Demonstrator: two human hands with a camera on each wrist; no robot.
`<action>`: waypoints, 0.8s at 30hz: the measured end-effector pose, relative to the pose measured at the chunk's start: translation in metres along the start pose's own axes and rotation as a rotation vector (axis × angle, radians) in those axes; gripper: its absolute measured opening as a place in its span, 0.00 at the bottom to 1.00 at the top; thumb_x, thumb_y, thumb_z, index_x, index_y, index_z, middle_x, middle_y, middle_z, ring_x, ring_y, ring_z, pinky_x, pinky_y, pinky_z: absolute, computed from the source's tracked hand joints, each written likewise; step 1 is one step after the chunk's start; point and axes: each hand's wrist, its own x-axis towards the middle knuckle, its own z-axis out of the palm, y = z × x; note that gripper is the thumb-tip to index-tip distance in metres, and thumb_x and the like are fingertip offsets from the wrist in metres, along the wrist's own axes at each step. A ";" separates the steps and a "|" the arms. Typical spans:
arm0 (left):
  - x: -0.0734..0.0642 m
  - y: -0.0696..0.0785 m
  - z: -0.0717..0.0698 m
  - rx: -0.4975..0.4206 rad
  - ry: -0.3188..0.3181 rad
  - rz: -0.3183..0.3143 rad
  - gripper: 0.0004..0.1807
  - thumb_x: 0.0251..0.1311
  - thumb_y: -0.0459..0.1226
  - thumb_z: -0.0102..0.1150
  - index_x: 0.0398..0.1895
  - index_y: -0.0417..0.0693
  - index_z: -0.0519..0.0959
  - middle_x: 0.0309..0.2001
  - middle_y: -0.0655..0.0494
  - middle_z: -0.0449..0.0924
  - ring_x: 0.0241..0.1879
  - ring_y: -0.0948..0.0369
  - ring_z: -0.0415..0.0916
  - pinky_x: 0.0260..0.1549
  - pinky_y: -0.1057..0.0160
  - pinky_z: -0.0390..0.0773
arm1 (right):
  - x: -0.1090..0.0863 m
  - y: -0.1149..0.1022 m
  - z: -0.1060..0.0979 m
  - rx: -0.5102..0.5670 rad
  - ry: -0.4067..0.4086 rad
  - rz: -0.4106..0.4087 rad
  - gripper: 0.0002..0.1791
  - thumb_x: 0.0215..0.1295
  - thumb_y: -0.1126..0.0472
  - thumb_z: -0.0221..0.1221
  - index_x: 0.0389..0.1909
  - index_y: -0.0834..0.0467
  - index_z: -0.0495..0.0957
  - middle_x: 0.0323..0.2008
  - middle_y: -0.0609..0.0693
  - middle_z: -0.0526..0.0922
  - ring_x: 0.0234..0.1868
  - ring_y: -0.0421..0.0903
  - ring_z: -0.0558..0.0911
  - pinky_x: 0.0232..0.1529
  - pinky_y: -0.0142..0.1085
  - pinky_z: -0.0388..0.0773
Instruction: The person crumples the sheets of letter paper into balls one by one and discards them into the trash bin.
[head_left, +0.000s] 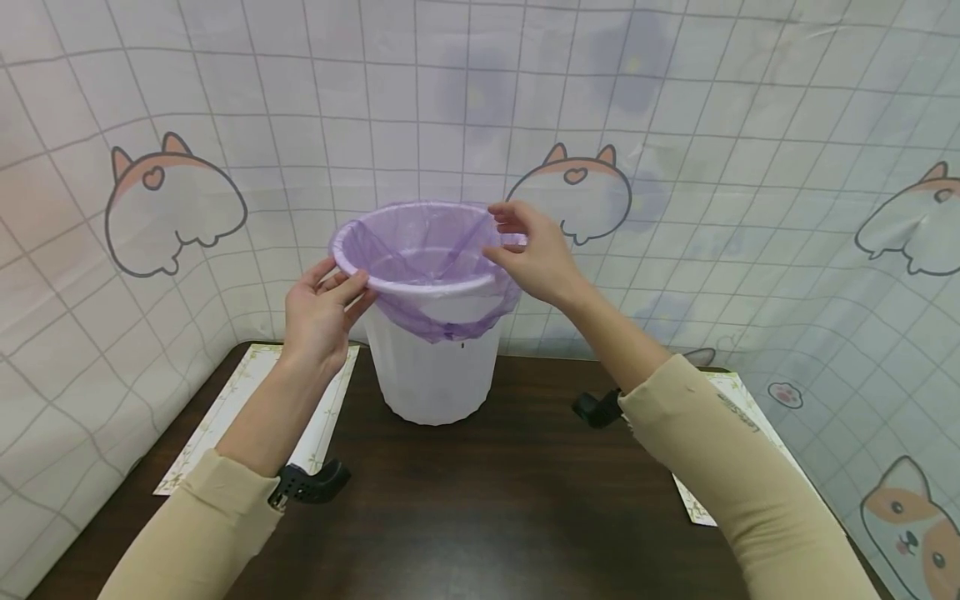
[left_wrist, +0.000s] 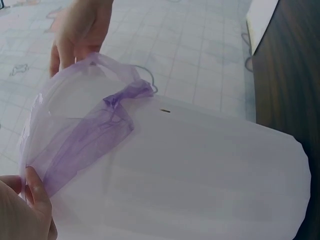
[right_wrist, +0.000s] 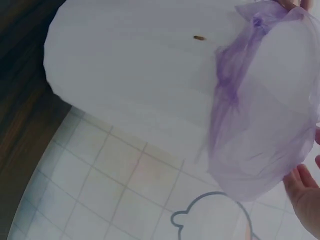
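A white trash can [head_left: 435, 375] stands upright on the dark table, lined with a thin purple trash bag [head_left: 420, 250]. The bag's edge is folded outward over the rim and hangs bunched down the front, with a knotted bit near the middle. On the left side of the rim, my left hand [head_left: 318, 312] pinches the bag-covered edge, thumb on top and fingers outside. At the right side, my right hand [head_left: 536, 254] has its fingers bent and spread from the thumb, fingertips right at the rim. In the right wrist view, the right hand [right_wrist: 304, 195] is beside the bag's edge.
White sheets with a patterned border lie on the table [head_left: 450, 517] at left [head_left: 330, 400] and right [head_left: 697, 500], partly under the forearms. A gridded cloth with cartoon dogs [head_left: 420, 100] hangs behind and at both sides. Black straps circle both wrists.
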 end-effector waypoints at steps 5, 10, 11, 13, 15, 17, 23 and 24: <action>0.001 0.000 0.000 -0.012 0.001 0.005 0.40 0.65 0.22 0.63 0.77 0.38 0.56 0.54 0.46 0.69 0.40 0.62 0.81 0.47 0.66 0.82 | -0.010 0.009 -0.006 -0.042 0.050 -0.042 0.24 0.67 0.68 0.64 0.63 0.66 0.74 0.63 0.58 0.77 0.64 0.56 0.73 0.60 0.44 0.77; 0.000 -0.001 0.001 -0.011 0.010 0.002 0.40 0.65 0.22 0.62 0.77 0.38 0.56 0.51 0.48 0.69 0.39 0.62 0.80 0.48 0.66 0.82 | -0.027 0.020 -0.022 -0.073 0.053 -0.047 0.24 0.69 0.67 0.64 0.64 0.67 0.73 0.62 0.61 0.76 0.63 0.57 0.73 0.60 0.49 0.77; 0.000 -0.001 0.001 -0.008 0.011 0.003 0.40 0.65 0.22 0.62 0.77 0.38 0.56 0.50 0.49 0.69 0.39 0.62 0.80 0.48 0.66 0.82 | -0.031 0.023 -0.026 -0.086 0.048 -0.038 0.25 0.69 0.66 0.64 0.64 0.66 0.72 0.62 0.60 0.76 0.63 0.56 0.74 0.60 0.50 0.77; 0.000 -0.002 0.002 -0.006 0.009 0.004 0.40 0.65 0.22 0.62 0.78 0.38 0.56 0.49 0.50 0.70 0.39 0.62 0.79 0.48 0.66 0.82 | -0.041 0.029 -0.034 -0.109 0.034 -0.014 0.25 0.70 0.65 0.64 0.65 0.65 0.71 0.63 0.59 0.75 0.63 0.56 0.73 0.60 0.50 0.77; 0.000 -0.002 0.003 -0.007 0.007 0.006 0.40 0.65 0.22 0.62 0.78 0.38 0.56 0.47 0.51 0.70 0.40 0.62 0.79 0.48 0.66 0.82 | -0.051 0.037 -0.042 -0.129 0.015 0.007 0.26 0.71 0.65 0.64 0.66 0.66 0.71 0.63 0.60 0.74 0.63 0.56 0.73 0.60 0.52 0.76; 0.000 -0.002 0.003 -0.011 0.010 0.008 0.40 0.65 0.21 0.62 0.78 0.37 0.56 0.47 0.51 0.70 0.40 0.62 0.79 0.48 0.66 0.82 | -0.061 0.047 -0.049 -0.145 -0.003 0.031 0.26 0.71 0.65 0.63 0.67 0.66 0.70 0.63 0.61 0.74 0.63 0.58 0.73 0.60 0.54 0.76; 0.000 -0.002 0.001 -0.014 0.017 0.008 0.40 0.65 0.21 0.62 0.77 0.37 0.57 0.47 0.51 0.69 0.40 0.61 0.78 0.47 0.66 0.82 | -0.096 0.081 -0.065 -0.158 -0.062 0.110 0.26 0.73 0.65 0.62 0.68 0.67 0.68 0.65 0.64 0.72 0.64 0.62 0.73 0.61 0.56 0.75; 0.001 -0.002 0.001 -0.012 0.018 0.009 0.39 0.65 0.21 0.62 0.77 0.37 0.57 0.47 0.51 0.69 0.40 0.61 0.78 0.47 0.66 0.82 | -0.102 0.087 -0.067 -0.160 -0.071 0.124 0.26 0.73 0.65 0.61 0.68 0.68 0.67 0.65 0.65 0.72 0.64 0.62 0.72 0.61 0.57 0.74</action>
